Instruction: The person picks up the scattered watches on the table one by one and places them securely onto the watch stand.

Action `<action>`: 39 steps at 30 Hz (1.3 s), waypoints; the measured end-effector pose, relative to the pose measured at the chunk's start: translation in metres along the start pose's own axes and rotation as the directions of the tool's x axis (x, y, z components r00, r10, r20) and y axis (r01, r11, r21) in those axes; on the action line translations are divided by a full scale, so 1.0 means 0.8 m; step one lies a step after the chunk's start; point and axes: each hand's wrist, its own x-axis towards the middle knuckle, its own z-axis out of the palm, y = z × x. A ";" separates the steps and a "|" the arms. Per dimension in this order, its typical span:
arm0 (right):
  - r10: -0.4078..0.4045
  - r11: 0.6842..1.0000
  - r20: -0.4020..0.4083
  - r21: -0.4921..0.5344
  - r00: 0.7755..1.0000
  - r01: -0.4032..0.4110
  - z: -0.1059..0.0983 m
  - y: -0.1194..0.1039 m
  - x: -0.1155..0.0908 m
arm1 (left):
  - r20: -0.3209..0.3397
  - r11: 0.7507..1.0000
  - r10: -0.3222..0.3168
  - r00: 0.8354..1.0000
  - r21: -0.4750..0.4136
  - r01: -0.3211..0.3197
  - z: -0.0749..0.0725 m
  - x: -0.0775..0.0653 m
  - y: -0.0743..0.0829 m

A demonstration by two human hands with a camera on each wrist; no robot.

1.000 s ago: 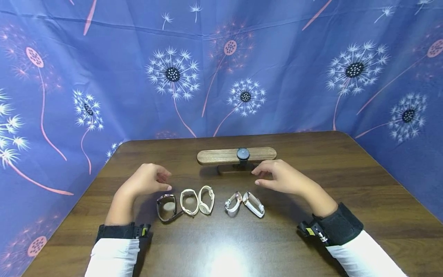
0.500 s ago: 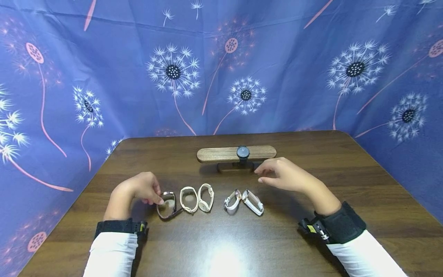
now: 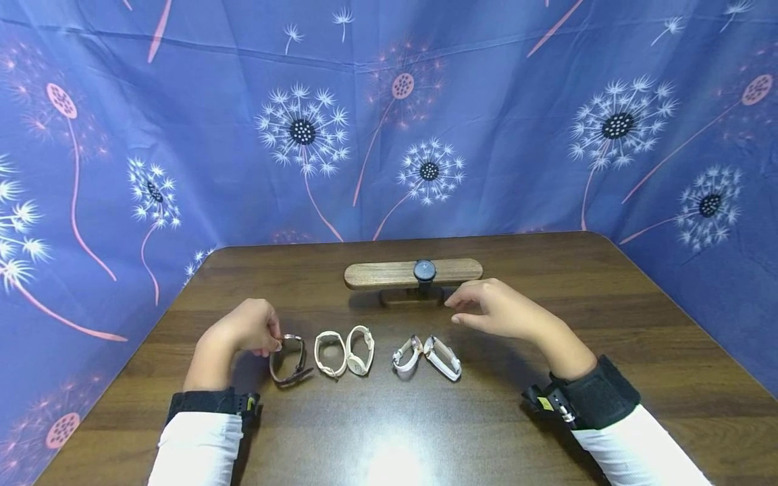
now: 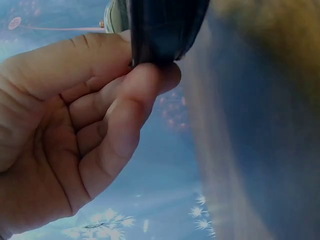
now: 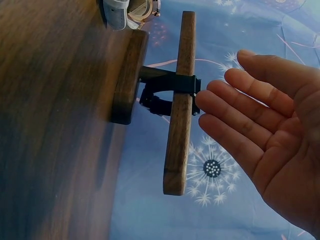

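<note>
Head view: the dark-strapped watch (image 3: 292,380) is pinched near its far end by the left hand (image 3: 248,327), to the left of the cream watches (image 3: 357,365), its loop stretched front to back and its strap tip pointed right. The right hand (image 3: 497,310) is held free, fingers relaxed, near the wooden stand (image 3: 379,275), where markings on the black watch (image 3: 425,271) are too small to be read.

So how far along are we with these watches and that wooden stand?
Looks done: the black watch sits around the wooden stand. In hand: the left hand pinches the dark-banded watch; the right hand, near the stand, holds nothing. Probably left: two cream watches and two white watches on the table.
</note>
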 end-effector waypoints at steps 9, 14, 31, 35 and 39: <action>-0.022 1.000 -0.023 -0.022 0.999 0.022 -0.002 -0.005 0.000 | -0.241 0.981 0.182 0.953 0.116 -0.158 -0.020 -0.006 0.018; -0.002 1.000 -0.023 -0.012 1.000 0.002 -0.006 -0.007 -0.003 | -0.415 0.957 0.283 0.864 0.186 -0.224 -0.015 0.004 0.044; -0.116 0.989 -0.251 0.058 0.961 0.135 -0.029 -0.044 0.027 | -0.644 0.853 0.522 0.560 0.382 -0.356 0.000 0.035 0.146; -0.100 0.979 -0.294 0.141 0.951 0.146 -0.034 -0.055 0.035 | -0.677 0.837 0.546 0.494 0.420 -0.351 0.000 0.044 0.173; -0.095 0.978 -0.355 0.144 0.930 0.154 -0.038 -0.064 0.040 | -0.707 0.808 0.585 0.398 0.465 -0.361 0.002 0.049 0.197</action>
